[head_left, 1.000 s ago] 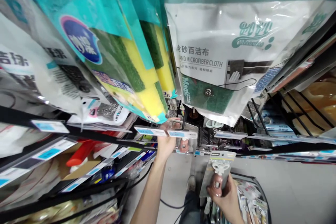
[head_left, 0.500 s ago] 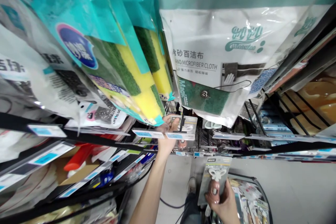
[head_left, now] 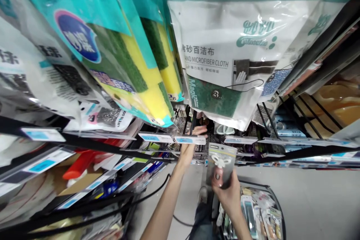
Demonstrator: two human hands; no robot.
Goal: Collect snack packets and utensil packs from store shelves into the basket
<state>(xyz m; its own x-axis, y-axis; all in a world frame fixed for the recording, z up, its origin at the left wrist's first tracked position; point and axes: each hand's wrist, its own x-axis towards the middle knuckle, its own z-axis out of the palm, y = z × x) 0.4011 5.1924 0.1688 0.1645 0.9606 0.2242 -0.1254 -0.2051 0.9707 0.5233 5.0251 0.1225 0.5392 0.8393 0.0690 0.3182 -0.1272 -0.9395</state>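
My right hand grips a carded package by its lower edge. Under its clear front lies a small item with a white loop-shaped top and a pinkish-brown body; its exact kind I cannot make out. My left hand reaches up at the shelf hooks, left of the package. Its fingers stretch out to the right behind a price label, which hides part of the hand; nothing shows in them. Just above hang a sponge pack and a microfiber cloth pack.
A basket with several packaged goods stands on the floor at lower right. Black display hooks jut out at right. Lower shelves with price strips fill the left side. A black cable lies on the floor.
My right hand has lifted its package up and left toward the hooks. My left hand was on a carded package at the hook; that package no longer shows and the fingers are extended.
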